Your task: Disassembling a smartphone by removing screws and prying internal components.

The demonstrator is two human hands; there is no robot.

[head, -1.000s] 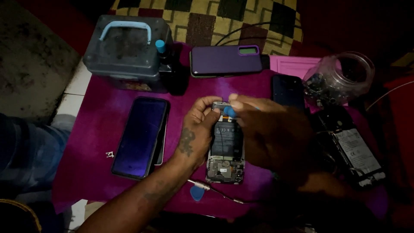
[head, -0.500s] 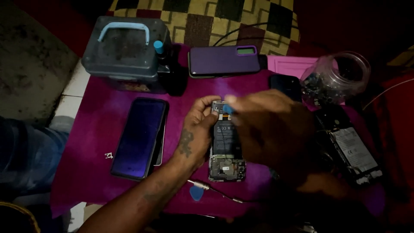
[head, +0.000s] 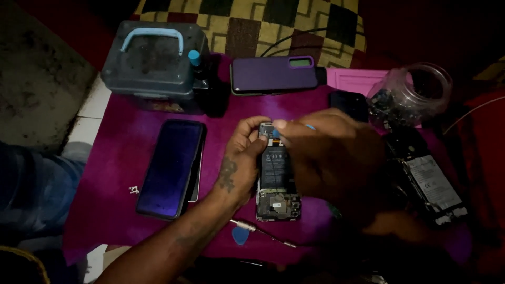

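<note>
While the left hand curls its fingers around the left edge of an opened phone lying flat mid-cloth, the right hand pinches thumb and forefinger over the phone's top end; whether they grip anything, cannot tell. Purple cloth underneath. Dark phone left of it. Blue pick and thin tool just below. Grey box and purple-cased phone behind.

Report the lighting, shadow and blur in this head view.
Head view: dim overall, a pool of light on the magenta cloth; the right side falls into deep shadow, the opened phone at the edge barely readable. The right hand is dark and softly blurred; the left hand and the opened phone read sharper.
</note>
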